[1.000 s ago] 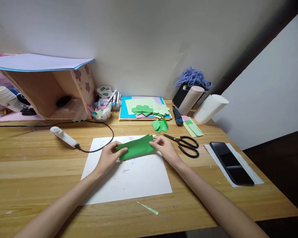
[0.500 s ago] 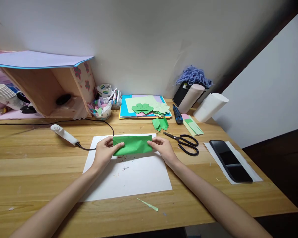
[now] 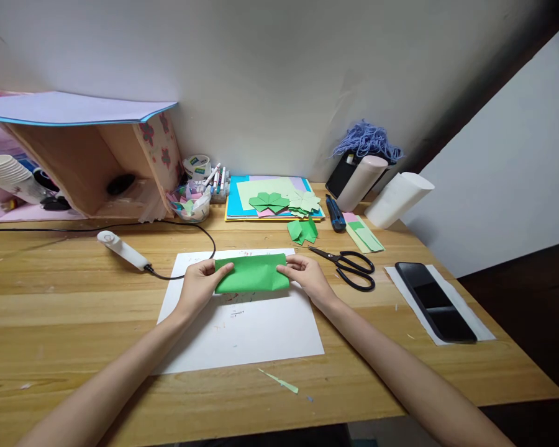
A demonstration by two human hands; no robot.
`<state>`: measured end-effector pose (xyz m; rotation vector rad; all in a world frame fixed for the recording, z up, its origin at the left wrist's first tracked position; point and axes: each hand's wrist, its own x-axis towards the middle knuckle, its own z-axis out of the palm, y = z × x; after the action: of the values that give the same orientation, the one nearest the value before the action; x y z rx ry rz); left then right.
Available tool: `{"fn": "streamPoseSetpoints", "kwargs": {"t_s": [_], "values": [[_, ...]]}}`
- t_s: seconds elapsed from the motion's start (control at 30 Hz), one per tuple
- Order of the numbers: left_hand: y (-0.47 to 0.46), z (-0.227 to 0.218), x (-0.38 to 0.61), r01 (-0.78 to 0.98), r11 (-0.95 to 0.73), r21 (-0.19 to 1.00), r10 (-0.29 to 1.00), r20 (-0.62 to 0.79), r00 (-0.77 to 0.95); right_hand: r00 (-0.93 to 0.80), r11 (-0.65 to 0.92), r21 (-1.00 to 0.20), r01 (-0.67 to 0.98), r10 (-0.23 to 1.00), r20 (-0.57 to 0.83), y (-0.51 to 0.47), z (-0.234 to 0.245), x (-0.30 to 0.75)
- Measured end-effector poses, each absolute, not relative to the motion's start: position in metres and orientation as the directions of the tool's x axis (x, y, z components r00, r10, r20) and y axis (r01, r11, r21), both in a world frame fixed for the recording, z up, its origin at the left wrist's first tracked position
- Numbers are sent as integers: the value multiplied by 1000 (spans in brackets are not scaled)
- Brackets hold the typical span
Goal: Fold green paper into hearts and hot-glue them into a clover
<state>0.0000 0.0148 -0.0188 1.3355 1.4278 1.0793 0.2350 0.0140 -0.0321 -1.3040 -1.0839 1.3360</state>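
Between my two hands is a folded strip of green paper [image 3: 254,274], held level just above a white sheet [image 3: 265,335] that has small coloured marks on it. My left hand [image 3: 202,282] pinches the strip's left end, thumb on the front and fingers behind. At the right end, my right hand [image 3: 307,278] pinches it the same way. Black-handled scissors [image 3: 349,264] lie right of my right hand, partly open. Behind the strip rests a small folded green paper piece [image 3: 302,231].
Folded green paper leaves [image 3: 269,202] sit on a stack of coloured paper [image 3: 238,197]. A utility knife [image 3: 335,214], white paper roll [image 3: 399,200] and phone [image 3: 435,301] are on the right. A white corded tool [image 3: 123,249] lies left, near an open box [image 3: 161,155]. A pale green scrap [image 3: 279,381] lies in front.
Both hands still pinch the green paper by its ends, and its front face looks slightly flatter. The whole view has shifted a little; the other things stay in place.
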Motion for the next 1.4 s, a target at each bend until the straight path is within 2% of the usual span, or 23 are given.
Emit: {"fn": "streamPoseSetpoints", "kwargs": {"t_s": [0.13, 0.53, 1.23, 1.4], "values": [[12, -18, 1, 245, 28, 969, 1000, -25, -16, -86, -140, -989, -38, 987, -136, 13, -30, 234], [12, -16, 2, 302, 38, 952, 999, -45, 15, -41, -124, -988, 88, 991, -128, 14, -33, 237], [16, -20, -1, 377, 43, 925, 998, -58, 27, -52, -129, -989, 74, 990, -133, 12, -26, 235], [19, -16, -4, 395, 51, 917, 992, -91, 85, -69, -137, -989, 54, 988, -141, 12, -26, 235]]}}
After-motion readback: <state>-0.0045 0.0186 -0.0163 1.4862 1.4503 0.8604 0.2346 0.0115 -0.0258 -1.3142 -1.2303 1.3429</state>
